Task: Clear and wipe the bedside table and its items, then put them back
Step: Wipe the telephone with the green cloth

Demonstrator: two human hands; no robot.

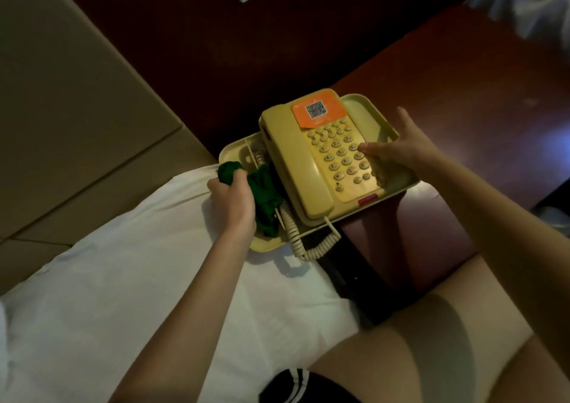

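1. The bed (123, 279), covered in white linen, fills the lower left, with a beige padded panel (61, 94) behind it.
2. The dark reddish wooden surface (462, 94) of the bedside table lies on the right, just beside the bed.
3. The person's bare thigh (431, 341) crosses the lower right corner.
4. A pale yellow tray (234, 153) lies across the gap, its left end over the bed linen and its right end over the surface.
5. The yellow telephone (345, 168) sits in the tray, tilted, with its handset (296, 162) seated in the cradle along its left side.
6. The right hand (398, 149) holds the telephone's right edge, thumb laid on the keypad and fingers curled round the side.
7. The left hand (231, 199) is clenched round a dark green cloth (262, 193), which is bunched in the tray's left part, against the telephone's left side.
8. A coiled cord (305, 242) runs from the handset's near end, over the tray's near rim and onto the bed.
9. An orange sticker (317, 112) bearing a square code sits above the keypad.
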